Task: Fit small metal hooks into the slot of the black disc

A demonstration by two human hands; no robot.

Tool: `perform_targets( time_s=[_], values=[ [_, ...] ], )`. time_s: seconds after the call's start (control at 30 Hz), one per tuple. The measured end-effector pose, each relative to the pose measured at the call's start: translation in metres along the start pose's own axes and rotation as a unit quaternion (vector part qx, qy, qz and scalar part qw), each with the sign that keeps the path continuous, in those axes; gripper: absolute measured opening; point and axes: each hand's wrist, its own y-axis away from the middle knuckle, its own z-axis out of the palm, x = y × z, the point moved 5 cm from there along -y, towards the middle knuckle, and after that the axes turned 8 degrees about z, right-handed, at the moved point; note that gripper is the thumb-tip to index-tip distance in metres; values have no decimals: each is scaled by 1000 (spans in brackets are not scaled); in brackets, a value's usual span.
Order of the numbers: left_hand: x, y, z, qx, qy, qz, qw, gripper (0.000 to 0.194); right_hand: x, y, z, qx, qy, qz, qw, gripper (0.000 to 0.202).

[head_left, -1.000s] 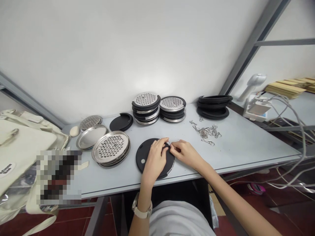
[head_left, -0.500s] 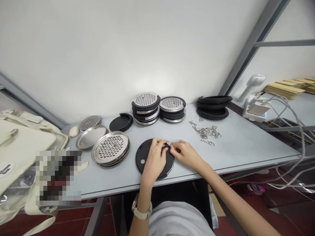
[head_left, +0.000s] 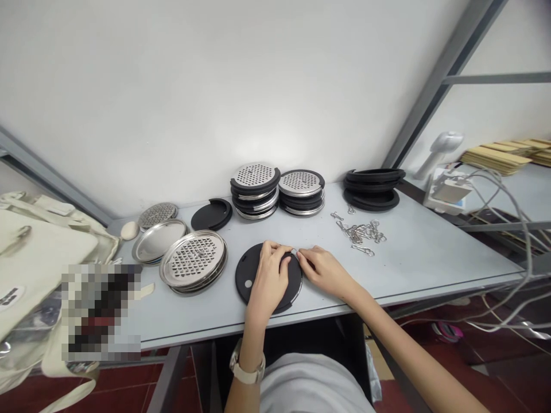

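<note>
A round black disc (head_left: 248, 269) with a small pale dot and a strip of shiny metal at its edge lies near the front of the table. Across its top rests my left hand (head_left: 272, 275), fingers bent and gripping the disc close to its upper right rim. My right hand (head_left: 318, 267) is closed in a pinch at that same rim. Between the two sets of fingertips shows a small wire clip (head_left: 294, 250), mostly hidden. Several loose metal clips (head_left: 364, 233) are heaped to the right.
Stacked perforated metal discs in black rims (head_left: 255, 189) stand along the wall, with a second such stack (head_left: 302, 192) beside them. Bare metal grater discs (head_left: 193, 261) lie left, black holders (head_left: 372, 198) at the back right. Cables (head_left: 516, 201) hang off the right side.
The black disc has shifted very slightly left under my left hand. My right fingertips still pinch at its rim, and a little more of the wire clip shows.
</note>
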Motion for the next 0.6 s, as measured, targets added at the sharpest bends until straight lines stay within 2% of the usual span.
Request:
perform_targets(
  time_s=[0.1, 0.23, 0.6],
  values=[
    [-3, 1, 1, 6, 6, -7, 1000, 23, -1, 0, 0, -2, 3, 2, 1000, 34],
    [-8, 2, 1, 33, 17, -33, 999, 37, -1, -1, -1, -2, 5, 7, 1000, 34],
    [-2, 4, 2, -4, 42, -16, 999, 40, 0, -1, 1, -11, 3, 2, 1000, 36]
  ],
)
